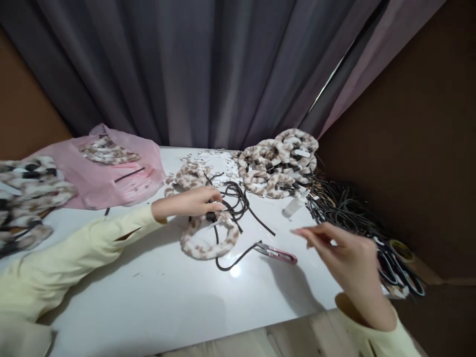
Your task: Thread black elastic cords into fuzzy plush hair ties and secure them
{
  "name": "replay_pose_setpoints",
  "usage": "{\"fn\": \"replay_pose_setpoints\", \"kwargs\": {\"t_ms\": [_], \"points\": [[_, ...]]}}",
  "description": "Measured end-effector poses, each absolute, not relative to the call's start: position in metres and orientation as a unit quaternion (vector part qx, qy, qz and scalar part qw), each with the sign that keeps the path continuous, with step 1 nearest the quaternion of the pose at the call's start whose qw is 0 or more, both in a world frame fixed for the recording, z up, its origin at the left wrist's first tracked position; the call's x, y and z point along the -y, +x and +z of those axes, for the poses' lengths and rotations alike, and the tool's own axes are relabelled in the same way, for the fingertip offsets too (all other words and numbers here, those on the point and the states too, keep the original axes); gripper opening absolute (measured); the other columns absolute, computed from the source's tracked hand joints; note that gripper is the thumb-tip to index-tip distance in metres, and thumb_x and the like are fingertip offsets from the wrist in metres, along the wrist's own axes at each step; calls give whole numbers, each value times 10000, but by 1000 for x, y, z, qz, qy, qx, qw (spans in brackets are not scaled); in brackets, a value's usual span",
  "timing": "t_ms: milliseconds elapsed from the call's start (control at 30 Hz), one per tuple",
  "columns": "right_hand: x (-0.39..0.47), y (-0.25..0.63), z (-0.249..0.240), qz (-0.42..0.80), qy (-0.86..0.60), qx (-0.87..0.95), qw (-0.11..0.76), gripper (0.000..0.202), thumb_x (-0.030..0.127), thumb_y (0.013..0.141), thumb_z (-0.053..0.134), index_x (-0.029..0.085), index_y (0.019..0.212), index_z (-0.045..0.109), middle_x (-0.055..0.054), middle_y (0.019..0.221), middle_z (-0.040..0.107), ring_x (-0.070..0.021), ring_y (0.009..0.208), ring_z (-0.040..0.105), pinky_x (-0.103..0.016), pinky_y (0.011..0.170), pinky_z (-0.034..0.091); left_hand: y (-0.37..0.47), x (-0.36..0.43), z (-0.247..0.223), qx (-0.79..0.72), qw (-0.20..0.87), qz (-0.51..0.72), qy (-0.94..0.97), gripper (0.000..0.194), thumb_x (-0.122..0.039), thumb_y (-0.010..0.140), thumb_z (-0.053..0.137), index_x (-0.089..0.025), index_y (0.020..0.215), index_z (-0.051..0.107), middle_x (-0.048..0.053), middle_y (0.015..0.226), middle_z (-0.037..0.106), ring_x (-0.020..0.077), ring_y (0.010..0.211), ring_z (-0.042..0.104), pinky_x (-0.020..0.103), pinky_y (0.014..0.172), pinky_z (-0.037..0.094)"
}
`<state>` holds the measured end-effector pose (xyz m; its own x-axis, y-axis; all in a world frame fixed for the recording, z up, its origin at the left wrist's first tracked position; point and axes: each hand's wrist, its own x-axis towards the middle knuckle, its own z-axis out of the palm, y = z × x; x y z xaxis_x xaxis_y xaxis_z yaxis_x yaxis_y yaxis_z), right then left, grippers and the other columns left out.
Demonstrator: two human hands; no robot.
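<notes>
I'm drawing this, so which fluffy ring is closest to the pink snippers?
The brown-spotted white ring just this side of the left hand. Other rings lie farther from the pink snippers, like those heaped near the curtain.

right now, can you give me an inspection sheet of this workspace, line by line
Surface: glossy white table, small bits toward the back
Job's things: fluffy ring, coiled dark cord, snips
Clutter: pile of fluffy rings and tangled cords at right, pink bag at left
Hands: left hand at the ring's upper edge, grip unclear; right hand above the table, contents unclear
Cables: nothing seen that is clearly a power cable
Surroundings: dark curtain behind, brown panel at right
</notes>
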<state>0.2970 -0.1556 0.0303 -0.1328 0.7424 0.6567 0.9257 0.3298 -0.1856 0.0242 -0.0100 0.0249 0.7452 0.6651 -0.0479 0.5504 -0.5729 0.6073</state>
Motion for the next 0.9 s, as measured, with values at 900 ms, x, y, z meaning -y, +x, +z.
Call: {"fn": "replay_pose_setpoints", "kwargs": {"t_ms": [900], "points": [[164,274,-57,78,-623,682,376,190,241,930,332,180,896,509,-24,678,604,-140,602,579,-226,572,452,22,23,-25,-339,825,234,387,162,-159,604,770,-95,672,637,27,705,619,32,513,453,125,409,318]]}}
